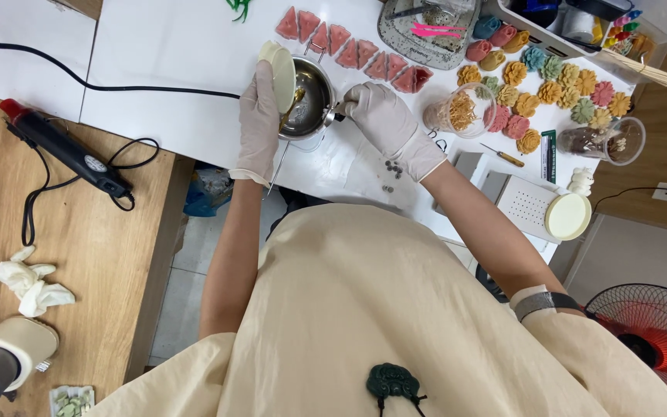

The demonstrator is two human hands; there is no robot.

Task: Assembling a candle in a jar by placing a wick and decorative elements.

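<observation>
On the white worktable our left hand clamps a cream lid tilted over the steel pot — our right hand closes on its handle, steadying it.

Both of the person's arms are reaching forward and away from the body, bare from the elbow down to thin pale gloves that are covering the hands and wrists. The left hand is stretching almost straight ahead, with the fingers pointing forward and curling closed at the tips in a grip, the back of the hand turning toward the camera. The right hand is angling inward toward the left one, with the forearm crossing diagonally, the knuckles bending and the fingers closing together in a pinching hold just beside the left hand.
</observation>
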